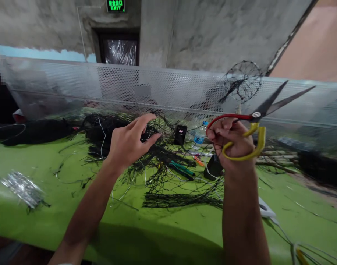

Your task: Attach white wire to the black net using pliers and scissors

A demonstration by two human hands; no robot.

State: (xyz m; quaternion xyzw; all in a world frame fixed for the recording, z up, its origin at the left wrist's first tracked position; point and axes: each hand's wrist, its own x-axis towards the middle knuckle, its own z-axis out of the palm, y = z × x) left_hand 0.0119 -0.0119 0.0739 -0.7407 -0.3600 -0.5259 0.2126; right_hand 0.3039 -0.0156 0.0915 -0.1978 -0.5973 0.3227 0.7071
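Note:
My right hand (233, 138) holds scissors (256, 116) with one red and one yellow handle, their blades spread and pointing up to the right. Its fingertips also pinch part of a black net (185, 184), which hangs down to the green table. My left hand (135, 138) is raised over the dark netting at the middle, thumb and fingers apart, with nothing visible between them. Green-handled pliers (183, 170) lie on the table between the hands, partly behind the net strands.
A phone (180, 135) and a water bottle (199, 136) stand by the perforated metal screen (168, 86). Silvery wires (23, 189) lie at left, a white power strip (265, 209) at right. A round black net (243, 81) hangs on the screen.

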